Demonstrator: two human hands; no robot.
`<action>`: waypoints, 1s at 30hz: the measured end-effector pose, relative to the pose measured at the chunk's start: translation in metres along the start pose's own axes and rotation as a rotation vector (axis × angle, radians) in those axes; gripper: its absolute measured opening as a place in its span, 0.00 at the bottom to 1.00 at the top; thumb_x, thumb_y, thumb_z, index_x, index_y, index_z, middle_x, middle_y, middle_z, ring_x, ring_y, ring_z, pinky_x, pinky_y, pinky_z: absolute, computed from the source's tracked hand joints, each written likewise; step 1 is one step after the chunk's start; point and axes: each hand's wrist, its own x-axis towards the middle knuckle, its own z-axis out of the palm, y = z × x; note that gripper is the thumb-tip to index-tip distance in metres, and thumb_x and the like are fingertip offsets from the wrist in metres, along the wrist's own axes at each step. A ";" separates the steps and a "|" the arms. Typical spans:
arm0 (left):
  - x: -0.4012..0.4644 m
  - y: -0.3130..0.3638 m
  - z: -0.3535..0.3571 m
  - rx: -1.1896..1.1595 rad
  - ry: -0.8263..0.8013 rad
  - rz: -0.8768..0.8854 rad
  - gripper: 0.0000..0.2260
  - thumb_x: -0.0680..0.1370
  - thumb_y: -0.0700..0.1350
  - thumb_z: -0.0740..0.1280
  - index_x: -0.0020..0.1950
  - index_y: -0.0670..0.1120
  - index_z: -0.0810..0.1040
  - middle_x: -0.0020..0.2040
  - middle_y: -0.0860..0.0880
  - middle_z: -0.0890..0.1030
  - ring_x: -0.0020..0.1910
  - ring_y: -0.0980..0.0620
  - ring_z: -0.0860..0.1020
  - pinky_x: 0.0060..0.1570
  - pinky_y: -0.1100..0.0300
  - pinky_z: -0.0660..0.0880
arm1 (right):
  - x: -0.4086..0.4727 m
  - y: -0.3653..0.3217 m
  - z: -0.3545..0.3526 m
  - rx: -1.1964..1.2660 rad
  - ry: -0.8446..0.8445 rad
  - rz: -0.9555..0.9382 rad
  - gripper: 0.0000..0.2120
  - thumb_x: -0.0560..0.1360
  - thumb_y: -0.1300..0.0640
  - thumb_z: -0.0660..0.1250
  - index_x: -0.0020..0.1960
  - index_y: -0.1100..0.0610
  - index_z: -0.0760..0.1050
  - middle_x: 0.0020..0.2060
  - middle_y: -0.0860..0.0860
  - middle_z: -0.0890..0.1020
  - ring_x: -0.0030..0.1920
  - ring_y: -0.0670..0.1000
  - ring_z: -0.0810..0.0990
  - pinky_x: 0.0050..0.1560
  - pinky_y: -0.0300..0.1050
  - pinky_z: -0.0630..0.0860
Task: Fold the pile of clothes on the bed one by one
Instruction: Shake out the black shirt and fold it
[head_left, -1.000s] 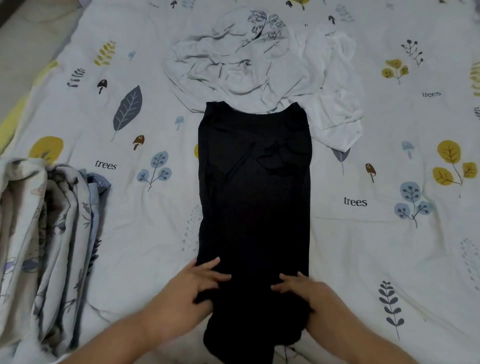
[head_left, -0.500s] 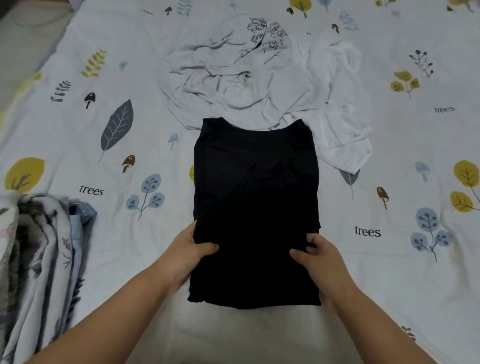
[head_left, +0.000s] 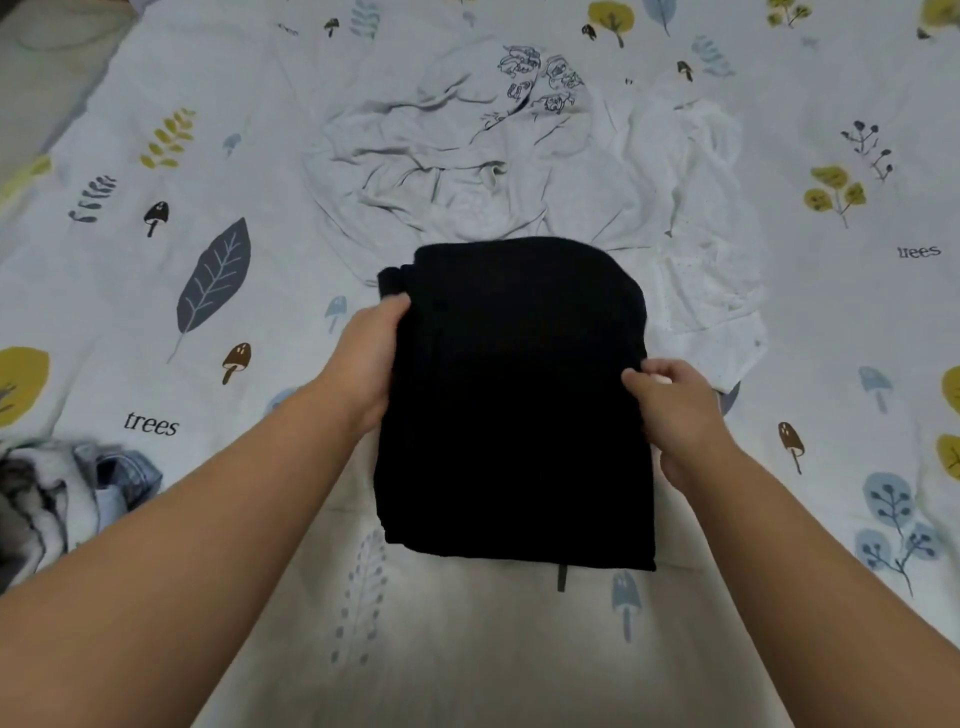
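Head view | left hand (head_left: 366, 364), right hand (head_left: 675, 410) grip black garment (head_left: 514, 405) | white clothes (head_left: 467, 166) beyond, touching

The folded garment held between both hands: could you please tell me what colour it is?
Plain black, with no visible print; the folded garment shows best in the head view.

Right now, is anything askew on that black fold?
Slightly: the black garment has a layer sticking out past its far left corner, by the left hand. The right hand grips the other edge.
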 end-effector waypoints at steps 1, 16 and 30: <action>0.008 -0.011 -0.002 0.214 0.109 0.021 0.18 0.79 0.49 0.60 0.65 0.41 0.71 0.58 0.44 0.80 0.56 0.48 0.79 0.53 0.55 0.77 | 0.004 0.008 0.003 -0.157 0.049 0.010 0.18 0.77 0.57 0.63 0.65 0.60 0.68 0.58 0.57 0.77 0.53 0.54 0.77 0.58 0.51 0.75; -0.061 -0.105 -0.038 0.801 0.112 0.346 0.26 0.77 0.38 0.65 0.72 0.49 0.60 0.61 0.47 0.77 0.57 0.46 0.77 0.53 0.61 0.70 | -0.062 0.074 -0.007 -0.561 -0.071 -0.161 0.23 0.77 0.62 0.62 0.70 0.56 0.58 0.53 0.57 0.79 0.45 0.53 0.75 0.45 0.43 0.69; -0.139 -0.168 -0.114 1.461 -0.268 0.967 0.30 0.65 0.57 0.63 0.65 0.46 0.69 0.66 0.42 0.68 0.63 0.45 0.69 0.66 0.55 0.58 | -0.140 0.155 -0.055 -1.149 -0.211 -0.734 0.53 0.44 0.38 0.80 0.65 0.54 0.69 0.61 0.64 0.72 0.61 0.62 0.73 0.55 0.57 0.73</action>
